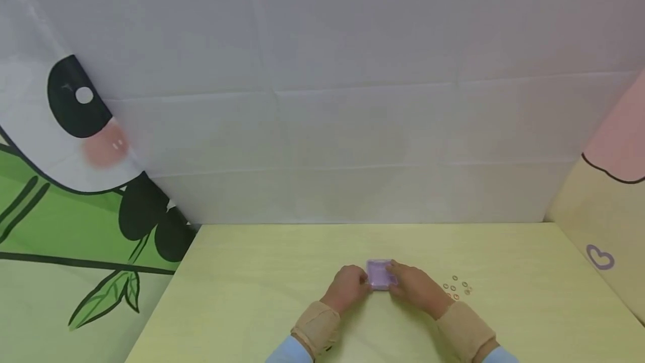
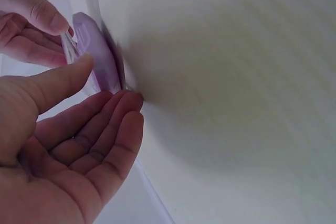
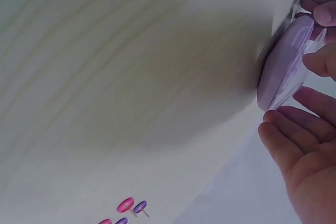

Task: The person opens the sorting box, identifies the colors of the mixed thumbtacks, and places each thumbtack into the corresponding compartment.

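A small, shallow purple box [image 1: 381, 274], with a clear plastic part along its upper side, is at the table's middle between both hands. My left hand [image 1: 346, 289] holds its left edge, thumb on top and fingers at the side. From the right, my right hand [image 1: 415, 289] grips the opposite edge, its thumb over the upper face. In the left wrist view the left thumb touches the box [image 2: 100, 51] and the fingertips sit by its lower rim. The right wrist view shows the right fingertips against the near end of the box [image 3: 283, 66].
Several thumbtacks [image 1: 455, 278] lie scattered right of the right hand; pink and purple heads [image 3: 126, 204] show in the right wrist view. The pale yellow table [image 1: 252, 273] meets a white creased backdrop [image 1: 353, 128] behind. A printed panel [image 1: 101, 228] stands at the left.
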`<state>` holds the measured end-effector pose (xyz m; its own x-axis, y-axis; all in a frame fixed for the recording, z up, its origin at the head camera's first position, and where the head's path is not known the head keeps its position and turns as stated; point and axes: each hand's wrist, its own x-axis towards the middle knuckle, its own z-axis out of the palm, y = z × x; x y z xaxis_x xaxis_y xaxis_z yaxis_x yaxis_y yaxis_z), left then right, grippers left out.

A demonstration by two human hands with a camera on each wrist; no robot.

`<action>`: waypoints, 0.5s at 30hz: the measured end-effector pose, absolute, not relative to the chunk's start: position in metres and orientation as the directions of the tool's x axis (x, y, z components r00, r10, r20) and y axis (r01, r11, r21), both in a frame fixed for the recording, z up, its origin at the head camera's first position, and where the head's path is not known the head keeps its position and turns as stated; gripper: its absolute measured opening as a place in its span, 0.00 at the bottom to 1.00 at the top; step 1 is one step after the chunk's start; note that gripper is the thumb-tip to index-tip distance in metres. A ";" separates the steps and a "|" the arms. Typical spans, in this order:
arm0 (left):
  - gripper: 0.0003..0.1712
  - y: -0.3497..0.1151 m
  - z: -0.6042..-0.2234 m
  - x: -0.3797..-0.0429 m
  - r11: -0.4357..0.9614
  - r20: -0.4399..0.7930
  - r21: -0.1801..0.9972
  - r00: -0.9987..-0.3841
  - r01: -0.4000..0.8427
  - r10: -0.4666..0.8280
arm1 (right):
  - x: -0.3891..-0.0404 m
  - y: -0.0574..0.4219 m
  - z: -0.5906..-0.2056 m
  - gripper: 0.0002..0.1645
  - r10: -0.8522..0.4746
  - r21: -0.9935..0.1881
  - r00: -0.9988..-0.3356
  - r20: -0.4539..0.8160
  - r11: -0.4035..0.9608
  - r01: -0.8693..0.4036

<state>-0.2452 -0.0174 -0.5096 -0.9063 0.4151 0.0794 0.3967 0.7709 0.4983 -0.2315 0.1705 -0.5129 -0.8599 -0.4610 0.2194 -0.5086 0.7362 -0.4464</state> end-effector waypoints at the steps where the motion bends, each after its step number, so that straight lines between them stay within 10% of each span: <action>1: 0.10 -0.018 -0.509 -0.246 0.768 0.075 0.499 -0.904 0.400 0.422 | -0.232 0.171 -0.513 0.26 -0.461 -0.444 -0.860 0.216 0.738 -0.507; 15: 0.09 -0.018 -0.514 -0.252 0.758 0.078 0.537 -0.917 0.370 0.391 | -0.237 0.176 -0.512 0.25 -0.439 -0.532 -0.889 0.128 0.727 -0.435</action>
<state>-0.2524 -0.0183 -0.5136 -0.9169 0.3913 0.0785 0.3695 0.7582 0.5372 -0.2372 0.1763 -0.5121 -0.8892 -0.4393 0.1277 -0.4353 0.7265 -0.5316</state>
